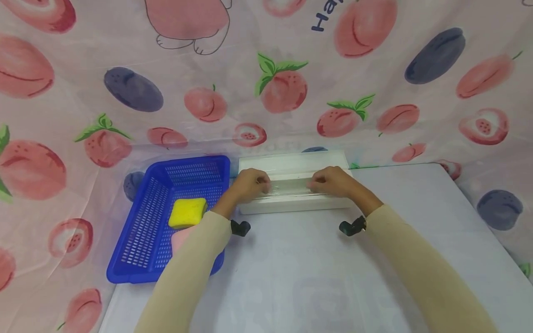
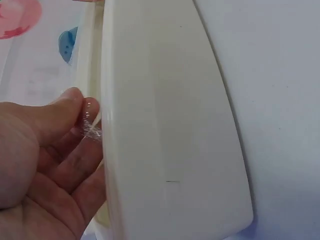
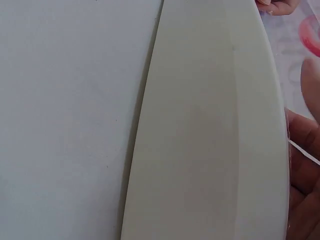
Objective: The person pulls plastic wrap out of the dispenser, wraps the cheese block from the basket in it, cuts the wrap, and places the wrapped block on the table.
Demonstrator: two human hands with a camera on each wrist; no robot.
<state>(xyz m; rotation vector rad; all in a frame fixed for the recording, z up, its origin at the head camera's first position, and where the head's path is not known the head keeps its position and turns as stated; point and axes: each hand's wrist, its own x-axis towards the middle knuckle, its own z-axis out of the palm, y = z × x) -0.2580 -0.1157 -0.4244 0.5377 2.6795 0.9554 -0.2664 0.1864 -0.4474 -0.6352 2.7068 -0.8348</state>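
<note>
Evidently our left hand (image 1: 251, 182) pinches a crumpled bit of clear film (image 2: 92, 132) between thumb and fingertips, just behind the front wall of a long white box (image 1: 295, 205) near the centre of the frame. Our right hand (image 1: 332, 180) bends over the other end of the box's opening; its fingertips are cut off or blurred, so we cannot tell whether it holds film too.

To manage this well, we judge, we should grip the film flat near both corners and draw evenly, so that it stays taut and does not cling to itself; the left corner already looks wrinkled. A lopsided pull could drag the light-looking box along.

Behind our hands a pale lid (image 1: 291, 161) stands raised, with the fruit-printed cloth (image 1: 233, 69) rising close behind, so room toward the top is tight. At left, the blue basket (image 1: 187, 160), holding a yellow sponge (image 1: 187, 212) and a pink piece (image 1: 179, 238), sits just beside the box and crowds our left forearm. Open room on the white counter (image 1: 291, 273) lies at bottom centre and right, out to its slanting right edge.
</note>
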